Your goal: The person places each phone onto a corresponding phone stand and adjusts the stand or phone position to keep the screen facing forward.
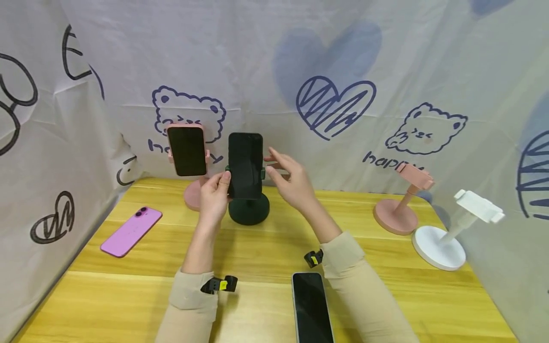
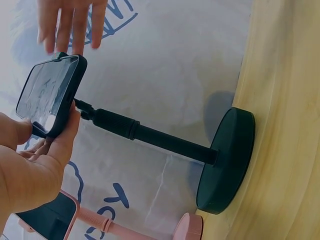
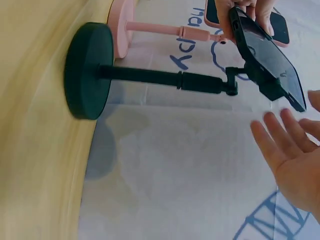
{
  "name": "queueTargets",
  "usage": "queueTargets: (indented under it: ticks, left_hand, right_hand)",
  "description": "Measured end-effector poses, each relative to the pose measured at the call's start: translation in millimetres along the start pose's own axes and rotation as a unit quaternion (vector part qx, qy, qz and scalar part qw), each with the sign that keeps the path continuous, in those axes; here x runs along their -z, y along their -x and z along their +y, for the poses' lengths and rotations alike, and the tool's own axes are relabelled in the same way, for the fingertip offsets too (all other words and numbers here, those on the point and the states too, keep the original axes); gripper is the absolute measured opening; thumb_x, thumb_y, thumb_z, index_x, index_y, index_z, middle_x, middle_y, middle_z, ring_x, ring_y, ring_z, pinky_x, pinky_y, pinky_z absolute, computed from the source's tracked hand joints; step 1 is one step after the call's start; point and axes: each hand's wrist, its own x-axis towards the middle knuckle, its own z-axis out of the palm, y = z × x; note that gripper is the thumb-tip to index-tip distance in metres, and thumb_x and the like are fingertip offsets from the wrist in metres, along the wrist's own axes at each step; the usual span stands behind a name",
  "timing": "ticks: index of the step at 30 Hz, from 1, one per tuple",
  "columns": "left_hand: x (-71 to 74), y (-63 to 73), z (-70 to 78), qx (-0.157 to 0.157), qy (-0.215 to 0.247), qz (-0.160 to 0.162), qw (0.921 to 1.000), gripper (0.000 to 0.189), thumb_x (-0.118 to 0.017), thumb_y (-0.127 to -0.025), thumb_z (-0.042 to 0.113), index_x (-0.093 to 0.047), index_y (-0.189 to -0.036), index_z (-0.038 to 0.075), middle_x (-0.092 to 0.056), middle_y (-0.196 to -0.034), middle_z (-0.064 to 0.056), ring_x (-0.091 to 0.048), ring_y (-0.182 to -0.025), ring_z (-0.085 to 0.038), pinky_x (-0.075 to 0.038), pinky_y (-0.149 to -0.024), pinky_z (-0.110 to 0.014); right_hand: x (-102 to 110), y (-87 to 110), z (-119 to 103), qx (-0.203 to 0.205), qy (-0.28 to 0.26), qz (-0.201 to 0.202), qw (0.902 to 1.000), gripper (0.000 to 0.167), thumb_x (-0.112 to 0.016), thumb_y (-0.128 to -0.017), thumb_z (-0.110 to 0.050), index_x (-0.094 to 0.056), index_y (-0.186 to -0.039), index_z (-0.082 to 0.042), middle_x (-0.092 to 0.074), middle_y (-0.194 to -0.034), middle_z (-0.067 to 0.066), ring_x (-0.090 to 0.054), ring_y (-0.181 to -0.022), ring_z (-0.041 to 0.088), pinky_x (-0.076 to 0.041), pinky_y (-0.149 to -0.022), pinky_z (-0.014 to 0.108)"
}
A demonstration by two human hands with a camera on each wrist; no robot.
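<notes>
A black phone (image 1: pixel 245 164) stands upright in the clamp of a dark green phone stand (image 1: pixel 249 209). My left hand (image 1: pixel 214 196) grips the phone's lower left edge, thumb at the front and fingers behind, as the left wrist view shows. On the other side, my right hand (image 1: pixel 292 180) is held beside the clamp with its fingers extended and nothing in them. A small gap separates its fingertips from the phone in the right wrist view. The stand's post (image 2: pixel 170 142) and round base (image 2: pixel 227 160) are plain in the left wrist view.
Left of the green stand, a pink stand (image 1: pixel 194 195) carries another phone (image 1: pixel 187 151). A pink-purple phone (image 1: pixel 131 232) lies face down at left. Another phone (image 1: pixel 312 307) lies near the front. At right stand a pink stand (image 1: pixel 395 217) and a white stand (image 1: pixel 439 248). A printed cloth (image 1: pixel 257 57) hangs behind.
</notes>
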Motion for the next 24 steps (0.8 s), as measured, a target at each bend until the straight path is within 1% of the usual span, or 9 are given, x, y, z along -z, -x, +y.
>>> queueTargets:
  ticks: [2, 6, 8, 12, 15, 17, 19, 21, 24]
  left_hand:
    - [-0.4, -0.2, -0.6, -0.001, -0.001, -0.001, 1.0000, 0.043, -0.049, -0.111, 0.031, -0.064, -0.133, -0.003, -0.065, -0.115, -0.014, -0.064, -0.086, -0.008, -0.056, -0.076, -0.017]
    - [-0.2, -0.7, -0.9, 0.000, -0.004, -0.001, 1.0000, 0.044, -0.049, -0.111, 0.031, -0.064, -0.134, -0.003, -0.065, -0.116, -0.015, -0.064, -0.084, -0.006, -0.056, -0.075, -0.018]
    - [0.4, -0.4, -0.1, 0.003, -0.008, -0.001, 1.0000, 0.044, -0.049, -0.111, 0.032, -0.063, -0.135, -0.002, -0.064, -0.119, -0.016, -0.064, -0.084, -0.006, -0.056, -0.076, -0.018]
    - [1.3, 0.2, 1.8, 0.009, -0.012, -0.007, 0.9999, 0.047, -0.049, -0.110, 0.035, -0.062, -0.137, -0.001, -0.064, -0.125, -0.019, -0.064, -0.088, -0.007, -0.056, -0.077, -0.017]
    - [2.0, -0.1, 1.8, 0.011, -0.013, -0.009, 0.9998, 0.048, -0.049, -0.110, 0.036, -0.061, -0.139, -0.001, -0.063, -0.128, -0.019, -0.064, -0.091, -0.008, -0.056, -0.079, -0.017]
    - [2.3, -0.5, 1.4, 0.012, -0.013, -0.010, 0.9998, 0.049, -0.049, -0.110, 0.037, -0.061, -0.140, 0.000, -0.063, -0.129, -0.018, -0.065, -0.092, -0.009, -0.056, -0.079, -0.017]
    - [2.5, -0.3, 1.6, 0.012, -0.013, -0.012, 0.9998, 0.049, -0.049, -0.110, 0.037, -0.060, -0.140, 0.000, -0.064, -0.129, -0.017, -0.065, -0.092, -0.010, -0.056, -0.080, -0.017]
    - [2.5, -0.1, 1.8, 0.010, -0.014, -0.013, 0.9998, 0.049, -0.049, -0.110, 0.037, -0.060, -0.140, 0.000, -0.063, -0.128, -0.017, -0.064, -0.092, -0.011, -0.056, -0.079, -0.017]
    - [1.5, 0.1, 1.5, 0.009, -0.011, -0.015, 0.9998, 0.049, -0.049, -0.111, 0.036, -0.060, -0.140, -0.001, -0.063, -0.127, -0.016, -0.063, -0.093, -0.011, -0.056, -0.080, -0.018]
  right_hand:
    - [7, 9.4, 3, 0.029, -0.004, 0.022, 0.9993, 0.050, -0.064, -0.104, -0.011, -0.051, -0.153, -0.004, -0.063, -0.139, 0.015, -0.065, -0.123, 0.031, -0.058, -0.099, 0.040]
    - [23, 29.4, 10, 0.073, -0.004, 0.096, 0.9927, 0.049, -0.067, -0.100, -0.002, -0.056, -0.148, 0.000, -0.059, -0.145, 0.017, -0.060, -0.130, 0.033, -0.056, -0.102, 0.042]
    - [33, 40.2, 15, 0.076, -0.005, 0.134, 0.9880, 0.048, -0.066, -0.099, 0.002, -0.057, -0.145, 0.003, -0.058, -0.146, 0.020, -0.058, -0.131, 0.034, -0.055, -0.103, 0.046]
    - [55, 63.7, 29, 0.040, -0.004, 0.203, 0.9784, 0.044, -0.064, -0.098, 0.008, -0.057, -0.142, 0.008, -0.058, -0.144, 0.025, -0.057, -0.131, 0.039, -0.052, -0.104, 0.053]
    - [73, 82.3, 42, -0.023, -0.009, 0.250, 0.9680, 0.040, -0.062, -0.101, 0.003, -0.060, -0.141, 0.003, -0.062, -0.141, 0.018, -0.060, -0.130, 0.032, -0.053, -0.105, 0.039]
    - [85, 93.9, 52, -0.067, -0.028, 0.287, 0.9550, 0.037, -0.062, -0.102, -0.001, -0.062, -0.140, -0.001, -0.065, -0.139, 0.013, -0.062, -0.127, 0.024, -0.053, -0.102, 0.027]
    - [97, 104.2, 60, -0.109, -0.048, 0.327, 0.9374, 0.035, -0.061, -0.103, -0.005, -0.063, -0.138, -0.002, -0.067, -0.134, 0.010, -0.064, -0.121, 0.016, -0.052, -0.096, 0.018]
    - [110, 112.8, 69, -0.139, -0.077, 0.367, 0.9166, 0.033, -0.061, -0.103, -0.005, -0.063, -0.135, 0.002, -0.067, -0.129, 0.014, -0.065, -0.111, 0.014, -0.053, -0.089, 0.017]
    - [129, 123.0, 82, -0.181, -0.073, 0.420, 0.8865, 0.030, -0.062, -0.101, -0.006, -0.066, -0.129, 0.002, -0.068, -0.121, 0.014, -0.064, -0.101, 0.008, -0.052, -0.082, 0.015]
